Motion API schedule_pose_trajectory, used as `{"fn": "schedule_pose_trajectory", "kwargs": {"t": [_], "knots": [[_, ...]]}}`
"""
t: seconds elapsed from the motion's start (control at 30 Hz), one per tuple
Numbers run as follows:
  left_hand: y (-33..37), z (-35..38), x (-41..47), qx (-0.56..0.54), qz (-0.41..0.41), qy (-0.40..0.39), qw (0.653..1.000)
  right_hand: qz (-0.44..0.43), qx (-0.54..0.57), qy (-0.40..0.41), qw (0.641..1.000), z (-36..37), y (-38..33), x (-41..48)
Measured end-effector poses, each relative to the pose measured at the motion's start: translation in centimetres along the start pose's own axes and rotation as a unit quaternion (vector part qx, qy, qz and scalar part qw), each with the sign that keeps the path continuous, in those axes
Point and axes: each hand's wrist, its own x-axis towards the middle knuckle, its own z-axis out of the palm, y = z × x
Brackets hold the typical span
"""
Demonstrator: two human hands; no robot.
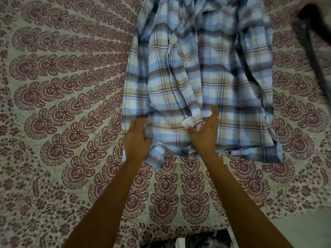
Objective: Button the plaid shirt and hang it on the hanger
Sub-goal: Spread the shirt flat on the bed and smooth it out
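The plaid shirt (202, 72), blue, yellow and white with red lines, lies spread and rumpled on the bed, its hem toward me. My left hand (137, 138) holds the lower left front edge of the shirt near the hem, fingers curled into the cloth. My right hand (205, 130) grips a bunched fold of the front placket, whose white inner edge shows between fingers and thumb. A dark bar at the top right (315, 49) may be the hanger; it is blurred and partly cut off by the frame.
A patterned bedspread (62, 97) in maroon and pale green covers the bed all around the shirt. The bed's near edge (279, 217) runs across the lower right, with floor beyond it.
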Motion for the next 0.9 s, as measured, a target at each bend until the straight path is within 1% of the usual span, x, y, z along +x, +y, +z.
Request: {"fn": "schedule_pose_trajectory", "kwargs": {"t": [0.07,0.1,0.17,0.23,0.27,0.3,0.33,0.37,0.4,0.43,0.47,0.5,0.53,0.57,0.6,0.63,0.7,0.73,0.77,0.8,0.87,0.9], "knots": [[-0.5,-1.1,0.1,0.035,0.024,0.038,0.998,-0.032,-0.052,0.02,0.998,-0.1,-0.3,-0.2],[-1.1,-1.5,0.1,0.044,0.022,0.057,0.997,-0.046,-0.073,0.02,0.996,-0.1,-0.3,-0.2],[-2.5,-2.4,0.1,0.017,-0.008,0.111,0.994,-0.064,-0.107,0.015,0.992,-0.2,-0.3,0.1],[-4.3,-3.3,0.0,-0.012,-0.033,0.168,0.985,-0.065,-0.109,0.02,0.992,-0.2,-0.1,0.3],[-5.0,-3.8,0.0,-0.02,-0.045,0.191,0.98,-0.047,-0.077,0.028,0.996,-0.3,0.0,0.3],[-5.8,-4.1,0.0,-0.028,-0.06,0.211,0.975,-0.002,-0.014,0.033,0.999,-0.4,0.2,0.4],[-6.6,-4.4,0.1,-0.039,-0.078,0.226,0.97,0.055,0.07,0.037,0.995,-0.5,0.1,0.5],[-7.1,-4.7,0.1,-0.052,-0.092,0.238,0.965,0.114,0.151,0.051,0.981,-0.7,0.1,0.6],[-7.6,-5.0,0.1,-0.056,-0.094,0.245,0.963,0.159,0.207,0.073,0.963,-1.0,0.2,0.7],[-7.9,-5.2,-0.1,-0.051,-0.08,0.239,0.966,0.181,0.224,0.092,0.953,-1.4,0.3,0.8],[-8.0,-5.3,-0.2,-0.037,-0.061,0.221,0.973,0.187,0.221,0.098,0.952,-1.7,0.5,0.7],[-8.0,-5.2,-0.5,-0.018,-0.046,0.19,0.981,0.187,0.214,0.093,0.954,-1.8,0.7,0.7],[-7.9,-5.0,-0.8,0.002,-0.043,0.155,0.987,0.188,0.213,0.068,0.956,-1.8,0.5,0.5],[-7.7,-4.7,-1.1,0.019,-0.051,0.128,0.99,0.194,0.21,0.028,0.958,-1.4,0.4,0.2],[-7.4,-4.4,-1.4,0.028,-0.062,0.112,0.991,0.199,0.195,-0.022,0.96,-0.8,0.2,-0.1],[-7.2,-4.2,-1.7,0.031,-0.068,0.105,0.992,0.196,0.149,-0.072,0.966,-0.1,0.1,-0.3],[-7.0,-3.9,-2.0,0.027,-0.067,0.103,0.992,0.147,-0.02,-0.17,0.974,1.7,0.3,-0.8],[-7.1,-3.8,-2.0,0.023,-0.066,0.101,0.992,0.113,-0.11,-0.21,0.965,2.6,0.5,-1.1],[-7.1,-3.8,-2.0,0.018,-0.067,0.099,0.993,0.085,-0.173,-0.229,0.954,3.5,0.8,-1.6],[-7.2,-3.8,-1.9,0.013,-0.069,0.098,0.993,0.076,-0.204,-0.235,0.947,4.2,1.2,-2.1],[-7.3,-3.9,-1.8,-0.003,-0.067,0.091,0.994,0.091,-0.204,-0.22,0.949,4.9,1.6,-2.7],[-7.3,-4.0,-1.7,-0.01,-0.067,0.089,0.994,0.106,-0.174,-0.207,0.957,4.9,1.7,-2.8]]}}
